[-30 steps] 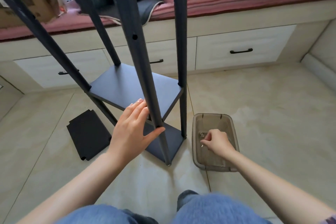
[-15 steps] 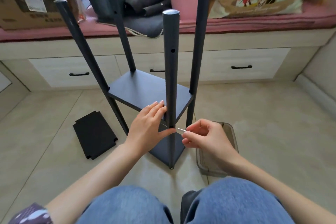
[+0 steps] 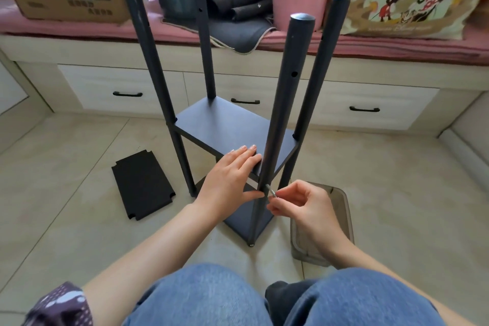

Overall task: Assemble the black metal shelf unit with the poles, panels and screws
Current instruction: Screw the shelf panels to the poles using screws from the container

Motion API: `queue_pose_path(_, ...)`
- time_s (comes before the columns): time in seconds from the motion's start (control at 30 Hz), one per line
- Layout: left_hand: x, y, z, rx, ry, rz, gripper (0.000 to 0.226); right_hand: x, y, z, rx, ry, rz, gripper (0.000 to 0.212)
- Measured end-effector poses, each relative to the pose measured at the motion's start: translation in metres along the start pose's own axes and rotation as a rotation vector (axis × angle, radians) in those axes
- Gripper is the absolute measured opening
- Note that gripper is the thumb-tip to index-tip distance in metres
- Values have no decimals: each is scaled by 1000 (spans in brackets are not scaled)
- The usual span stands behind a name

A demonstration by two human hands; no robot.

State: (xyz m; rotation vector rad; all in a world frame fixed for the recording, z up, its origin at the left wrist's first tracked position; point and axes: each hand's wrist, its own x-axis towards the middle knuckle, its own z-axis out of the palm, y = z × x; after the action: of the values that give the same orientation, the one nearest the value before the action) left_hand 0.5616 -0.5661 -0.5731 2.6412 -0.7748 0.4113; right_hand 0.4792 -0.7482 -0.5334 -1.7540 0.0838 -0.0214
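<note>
Four poles stand upright on the floor with two panels already fixed between them, so the shelf unit (image 3: 232,135) is partly built and sits right in front of your knees. Your left hand (image 3: 227,180) lies flat on the near edge of the upper panel (image 3: 227,127), fingers straight and thumb against the nearest pole (image 3: 280,114), most likely to brace the corner and keep panel and pole lined up while the fastener goes in. Your right hand (image 3: 299,204) pinches a small silver screw (image 3: 271,190) between thumb and fingertips, its tip touching that pole just below the panel's edge, where a hole would be needed; the hole itself is hidden behind your fingers, so you cannot confirm the screw has entered. Judging by this, you are starting a screw at the front corner.

A translucent plastic tray (image 3: 344,209) rests on the floor just beside your right wrist, handy for reaching more screws; its contents cannot be made out. One spare black panel (image 3: 143,185) lies flat on the floor to the left of the unit, apart from it, likely waiting for the free holes higher up the poles. Keep the left hand steady: if the panel shifts, the screw may go in crooked.
</note>
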Motion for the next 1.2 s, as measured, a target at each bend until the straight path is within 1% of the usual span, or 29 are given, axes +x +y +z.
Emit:
queue_pose_path(0.43,0,2,1,-26,12,-14,84,8,6,9,-113,40,-48,15)
queue_pose_path(0.63,-1,3,-1,-40,19,-17,82,12,8,16,-189,65,-109,17)
queue_pose_path(0.97,-2,1,2,-36,38,-18,83,17,9,20,-112,91,-113,16)
queue_pose_path(1.2,-3,1,4,-32,45,-11,83,19,8,20,-128,95,-122,19)
